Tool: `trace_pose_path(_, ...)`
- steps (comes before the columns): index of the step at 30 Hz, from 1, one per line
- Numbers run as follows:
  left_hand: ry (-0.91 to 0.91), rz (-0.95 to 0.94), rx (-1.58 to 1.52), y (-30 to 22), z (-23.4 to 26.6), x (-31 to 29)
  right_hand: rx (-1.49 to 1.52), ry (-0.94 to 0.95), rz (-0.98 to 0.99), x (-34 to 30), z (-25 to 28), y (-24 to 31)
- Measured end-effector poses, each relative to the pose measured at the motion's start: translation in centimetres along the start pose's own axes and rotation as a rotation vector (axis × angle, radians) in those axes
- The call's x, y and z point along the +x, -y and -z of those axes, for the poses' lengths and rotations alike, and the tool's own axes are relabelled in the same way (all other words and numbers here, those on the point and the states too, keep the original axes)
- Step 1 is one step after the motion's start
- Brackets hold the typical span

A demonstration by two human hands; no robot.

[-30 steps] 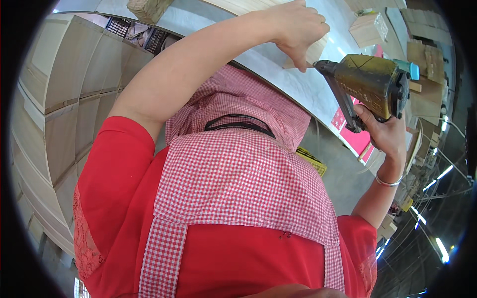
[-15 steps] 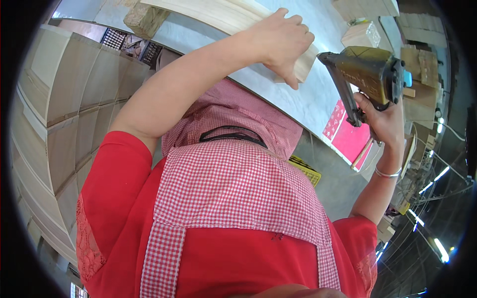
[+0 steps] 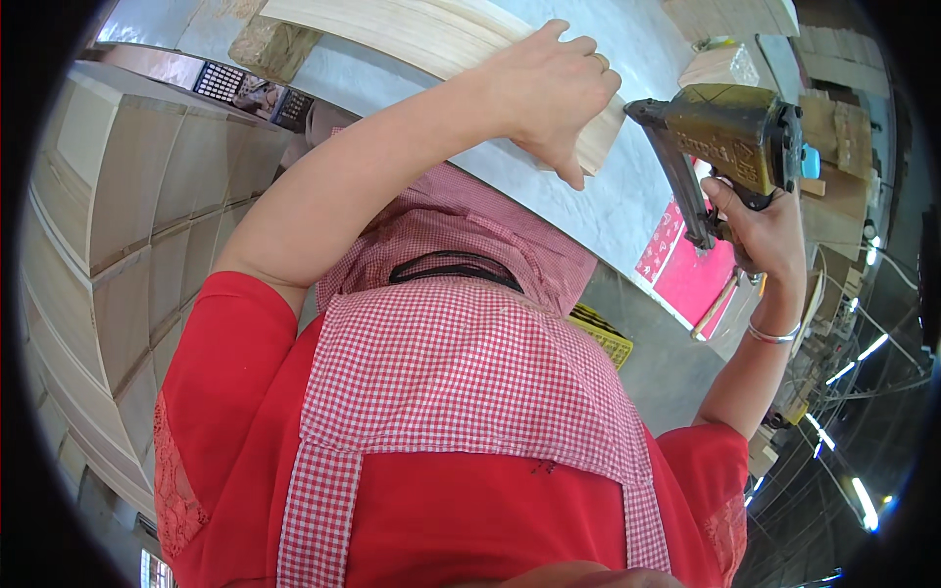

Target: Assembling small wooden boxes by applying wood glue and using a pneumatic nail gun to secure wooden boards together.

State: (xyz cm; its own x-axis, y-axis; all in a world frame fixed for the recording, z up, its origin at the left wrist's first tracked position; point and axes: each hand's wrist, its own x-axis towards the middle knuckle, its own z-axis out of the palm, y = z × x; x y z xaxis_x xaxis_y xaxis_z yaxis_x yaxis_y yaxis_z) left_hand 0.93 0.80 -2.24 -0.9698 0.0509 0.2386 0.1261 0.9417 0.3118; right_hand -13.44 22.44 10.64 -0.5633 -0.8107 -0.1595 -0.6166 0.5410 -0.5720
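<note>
Across the far end of a long pale wooden board (image 3: 431, 37) lies my left hand (image 3: 564, 93), its thumb over the near edge and its fingers toward the far edge. My right hand (image 3: 760, 225) is wrapped round the handle of a dark, worn nail gun (image 3: 720, 132). The gun's nose is right by the board's end, just right of my left hand; whether it touches the wood I cannot tell. Part of the board is hidden under my left hand and forearm.
The board lies on a pale worktable (image 3: 569, 220) with a pink sheet (image 3: 691, 279) at its near right corner. A wood block (image 3: 720, 67) sits beyond the gun, and a rough block (image 3: 274, 49) at the far left. Stacked wooden panels (image 3: 147, 206) rise on my left.
The nail gun has tilted slightly, its nose staying by the board's end. My left hand keeps nearly the same place on the board.
</note>
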Motion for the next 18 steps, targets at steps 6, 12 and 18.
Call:
trace_pose_path(6,0.013,-0.026,-0.011,0.2,0.1,0.0,-0.010,-0.040,-0.031,-0.4,0.1,-0.5)
trace_pose_path(12,-0.048,0.066,-0.050,4.0,2.4,-1.7,-0.024,-0.271,-0.260,-5.6,0.8,-5.6)
trace_pose_path(18,0.423,0.292,-0.164,4.9,11.2,2.0,-0.388,-0.449,-0.223,-12.9,-2.4,-19.0)
